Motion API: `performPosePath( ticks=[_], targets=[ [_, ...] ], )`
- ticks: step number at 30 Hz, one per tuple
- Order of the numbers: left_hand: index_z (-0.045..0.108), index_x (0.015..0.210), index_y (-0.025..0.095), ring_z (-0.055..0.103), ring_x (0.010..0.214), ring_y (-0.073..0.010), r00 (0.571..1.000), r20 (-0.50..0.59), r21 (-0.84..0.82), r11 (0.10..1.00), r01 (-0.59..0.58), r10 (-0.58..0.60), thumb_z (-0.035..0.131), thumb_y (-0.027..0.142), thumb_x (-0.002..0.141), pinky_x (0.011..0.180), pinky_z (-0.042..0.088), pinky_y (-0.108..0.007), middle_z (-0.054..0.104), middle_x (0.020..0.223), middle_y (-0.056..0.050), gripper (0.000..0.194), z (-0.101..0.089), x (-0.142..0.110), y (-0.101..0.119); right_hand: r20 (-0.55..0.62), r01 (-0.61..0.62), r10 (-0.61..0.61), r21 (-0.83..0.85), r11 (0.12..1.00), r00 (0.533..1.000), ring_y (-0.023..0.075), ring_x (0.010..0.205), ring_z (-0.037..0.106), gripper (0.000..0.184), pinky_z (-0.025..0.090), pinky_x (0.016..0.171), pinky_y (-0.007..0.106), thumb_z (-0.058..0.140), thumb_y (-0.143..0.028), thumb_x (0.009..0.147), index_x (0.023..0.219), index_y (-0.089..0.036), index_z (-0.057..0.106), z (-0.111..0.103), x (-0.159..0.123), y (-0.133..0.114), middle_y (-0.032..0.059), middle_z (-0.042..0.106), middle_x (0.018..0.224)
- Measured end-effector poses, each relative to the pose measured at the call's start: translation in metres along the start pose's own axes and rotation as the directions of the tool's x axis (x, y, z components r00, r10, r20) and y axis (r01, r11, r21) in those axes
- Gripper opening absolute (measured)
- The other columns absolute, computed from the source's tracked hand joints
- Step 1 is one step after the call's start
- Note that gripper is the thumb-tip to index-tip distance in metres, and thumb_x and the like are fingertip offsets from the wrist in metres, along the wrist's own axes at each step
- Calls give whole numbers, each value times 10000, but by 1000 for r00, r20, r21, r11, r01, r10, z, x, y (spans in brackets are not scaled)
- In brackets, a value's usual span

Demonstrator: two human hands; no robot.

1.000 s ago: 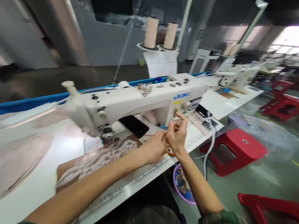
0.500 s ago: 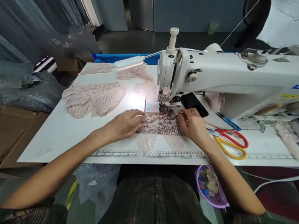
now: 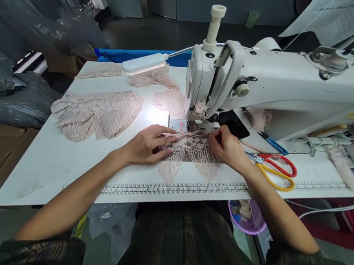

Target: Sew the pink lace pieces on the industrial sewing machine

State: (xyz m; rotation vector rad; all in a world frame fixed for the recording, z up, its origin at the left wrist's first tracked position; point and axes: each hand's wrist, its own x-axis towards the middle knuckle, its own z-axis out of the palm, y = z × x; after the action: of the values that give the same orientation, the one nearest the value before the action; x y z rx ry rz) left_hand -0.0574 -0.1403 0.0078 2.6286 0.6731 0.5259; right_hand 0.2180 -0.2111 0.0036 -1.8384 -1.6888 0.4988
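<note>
Left hand (image 3: 147,144) lies flat, fingers spread, pressing the left edge of the lace piece (image 3: 189,154); no closed grip, just palm and fingertips on it. Right hand (image 3: 229,147) pinches the lace's right top edge between thumb and fingers, right beside the needle area of the sewing machine (image 3: 260,86). Lace sits on the surface (image 3: 39,166) directly in front of the machine head, its top edge tucked at the presser foot.

Versus half a second ago: both hands stay on the lace, left hand has slid slightly inward, view has moved closer to the machine; a second ago the hands were raised together off to the machine's right.

Lace long axis runs left-right, parallel to the machine arm; scalloped tails hang toward the person, straight edge toward the machine.

White surface with a printed ruler (image 3: 172,187) along its near edge. Scissors (image 3: 274,168) with red and yellow handles lie right of the machine head, near the right hand. More lace pieces (image 3: 95,114) left of the machine, under a lit lamp (image 3: 144,62). Purple basket (image 3: 246,217) below the surface edge. Grey plastic sheeting and cardboard far left of the machine.
</note>
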Motion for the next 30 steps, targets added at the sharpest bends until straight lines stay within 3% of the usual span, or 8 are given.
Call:
performPosePath(
  ticks=[3,5,8,11,13,17,23,30],
  targets=[
    [697,1155,196,657,984,-209,993,-76,-120,989,83,-92,577,398,929,844,573,-397,705,1121,-106,326,2,-2,16,1,-36,37,192,981,999,132,525,486,244,365,494,278,624,-355,795,860,-236,420,3,-2,-5,-22,557,679],
    [693,1171,180,658,773,-172,960,-95,-264,937,230,-262,566,447,932,696,584,-341,721,923,-81,380,2,-1,24,5,-45,46,392,919,999,134,610,544,274,431,528,274,653,-366,788,898,-228,444,10,-5,-14,-3,587,764],
    [578,1330,110,639,630,-158,870,74,-576,691,437,-488,484,584,941,550,564,-299,688,803,-71,621,-1,-1,27,116,-93,17,682,726,993,155,763,625,366,532,620,293,684,-419,790,1014,-208,487,23,-8,-34,46,627,909],
    [436,1446,88,684,743,-208,816,241,-678,510,529,-526,364,707,927,568,570,-306,689,900,-114,811,-3,-2,23,297,-168,-99,750,639,950,157,786,654,448,572,641,315,657,-443,829,1166,-194,497,29,-6,-48,89,648,1062],
    [424,1462,136,682,847,-226,793,231,-577,577,578,-563,475,716,877,671,576,-324,690,1007,-118,824,-4,-4,21,317,-128,-131,678,724,939,158,771,658,367,572,656,325,615,-418,869,1146,-189,539,28,0,-45,89,665,1064],
    [436,1456,190,658,825,-199,779,152,-337,709,619,-608,698,562,784,727,553,-329,658,1137,-94,811,-2,-8,20,190,167,-223,271,948,956,161,675,608,185,529,664,343,545,-295,904,992,-180,658,20,10,-22,61,678,871],
    [437,1450,173,648,732,-172,796,59,-317,745,587,-602,650,505,835,676,546,-308,706,1026,-67,731,5,-8,21,223,591,-575,-4,807,787,256,1017,567,335,500,897,450,497,-239,940,1238,-222,649,28,4,-4,131,590,1115],
    [427,1456,170,651,709,-166,752,-34,-212,740,638,-658,725,557,765,744,558,-346,713,1071,-90,847,3,-7,20,178,603,-581,-110,790,794,298,1020,527,334,493,882,494,496,-258,946,1228,-202,667,38,8,0,156,573,1101]
  ],
)
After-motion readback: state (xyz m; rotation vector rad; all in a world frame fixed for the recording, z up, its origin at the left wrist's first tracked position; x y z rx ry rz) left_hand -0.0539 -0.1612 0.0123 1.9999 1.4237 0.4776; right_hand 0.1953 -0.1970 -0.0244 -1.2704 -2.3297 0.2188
